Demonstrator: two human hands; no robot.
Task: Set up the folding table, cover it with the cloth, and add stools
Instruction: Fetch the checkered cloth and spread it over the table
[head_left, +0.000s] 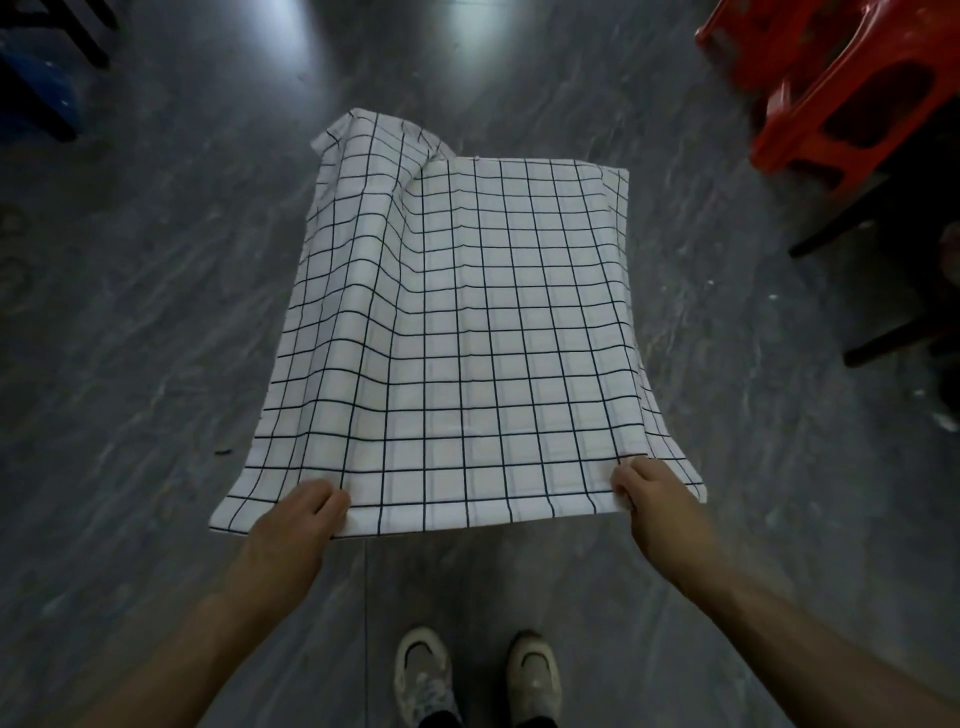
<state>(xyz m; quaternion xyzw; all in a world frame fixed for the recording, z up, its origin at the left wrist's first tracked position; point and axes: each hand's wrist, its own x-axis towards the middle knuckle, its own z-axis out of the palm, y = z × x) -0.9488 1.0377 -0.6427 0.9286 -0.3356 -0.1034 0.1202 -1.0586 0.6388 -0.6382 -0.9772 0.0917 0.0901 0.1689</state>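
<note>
A white cloth (467, 322) with a black grid pattern is spread out in front of me and hides whatever lies beneath it. Its far left corner is bunched and folded over. My left hand (298, 525) grips the near edge at the left, fingers curled round the hem. My right hand (652, 493) pinches the near edge close to the right corner. Red plastic stools (831, 88) are stacked at the top right. The folding table is not visible under the cloth.
The floor (156, 312) is grey stone tile. Dark furniture legs (883, 332) stand at the right edge below the stools. A blue object with black legs (36, 88) sits at the top left. My two shoes (478, 675) are at the bottom centre.
</note>
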